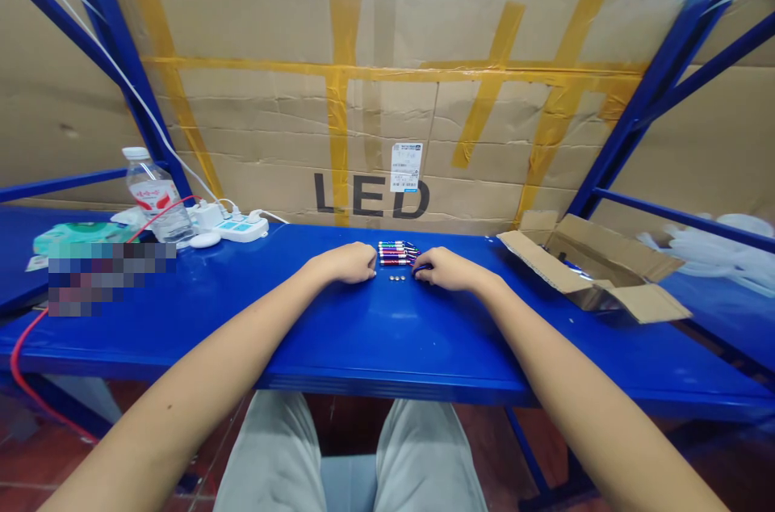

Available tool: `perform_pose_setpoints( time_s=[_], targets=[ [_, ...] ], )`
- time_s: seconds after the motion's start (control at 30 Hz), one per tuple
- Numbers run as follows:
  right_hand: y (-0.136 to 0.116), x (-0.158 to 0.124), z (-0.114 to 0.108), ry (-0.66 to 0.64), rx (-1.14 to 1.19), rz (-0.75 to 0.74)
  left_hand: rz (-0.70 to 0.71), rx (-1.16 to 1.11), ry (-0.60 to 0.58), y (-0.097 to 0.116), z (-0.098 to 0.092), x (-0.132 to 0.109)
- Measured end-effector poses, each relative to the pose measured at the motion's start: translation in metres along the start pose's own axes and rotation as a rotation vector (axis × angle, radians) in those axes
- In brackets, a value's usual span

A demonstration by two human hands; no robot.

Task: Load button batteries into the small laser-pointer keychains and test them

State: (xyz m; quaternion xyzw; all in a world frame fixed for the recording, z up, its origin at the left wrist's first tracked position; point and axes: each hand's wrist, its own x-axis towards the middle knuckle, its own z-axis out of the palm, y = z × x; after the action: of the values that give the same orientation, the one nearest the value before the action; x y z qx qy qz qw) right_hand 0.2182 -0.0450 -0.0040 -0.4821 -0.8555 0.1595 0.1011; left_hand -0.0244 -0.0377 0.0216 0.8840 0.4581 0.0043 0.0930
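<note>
Several slim metallic tubes (pixel 395 253) in green, purple and red lie side by side on the blue table, with dark straps or clips at their right ends. Just in front of them sit a few small silver discs (pixel 396 278), like button cells. My left hand (pixel 356 262) rests closed at the tubes' left ends; its curled fingers hide whatever may be inside. On the other side, my right hand (pixel 446 268) has its fingers pinched together by the strap ends. Something small and dark shows at those fingertips, too small to name.
An opened cardboard box (pixel 581 266) with dark blue items inside stands at the right. To the left are a water bottle (pixel 158 201), a white power strip (pixel 239 226), a green packet (pixel 85 237) and a red cable (pixel 24 334). A large taped cardboard panel (pixel 272 132) closes the back.
</note>
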Motion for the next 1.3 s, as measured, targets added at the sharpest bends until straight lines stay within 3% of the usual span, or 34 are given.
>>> perform_pose_setpoints(
  time_s=[0.13,0.37,0.67,1.07,1.17,1.3],
  targets=[
    [0.0024,0.0007,0.0008,-0.007,0.003,-0.004,-0.065,-0.078,-0.038,0.0101,0.001,0.0005],
    [0.0019,0.0013,0.0007,-0.016,-0.024,-0.008,-0.155,-0.275,-0.048,0.0044,0.0031,0.0068],
    [-0.0008,-0.0008,0.0001,-0.015,-0.002,-0.019,-0.167,-0.631,-0.252,0.0089,0.0045,0.0026],
    [-0.0013,-0.0004,0.0004,-0.021,-0.031,-0.014,-0.134,-0.629,-0.335,0.0036,-0.0021,-0.0018],
    [-0.002,-0.0009,-0.0001,-0.02,-0.035,-0.032,-0.119,-0.506,-0.263,0.0023,-0.0038,-0.0002],
    [-0.006,-0.004,-0.0026,0.04,0.014,-0.006,-0.048,-0.304,0.052,0.0026,-0.0043,0.0032]
  ],
)
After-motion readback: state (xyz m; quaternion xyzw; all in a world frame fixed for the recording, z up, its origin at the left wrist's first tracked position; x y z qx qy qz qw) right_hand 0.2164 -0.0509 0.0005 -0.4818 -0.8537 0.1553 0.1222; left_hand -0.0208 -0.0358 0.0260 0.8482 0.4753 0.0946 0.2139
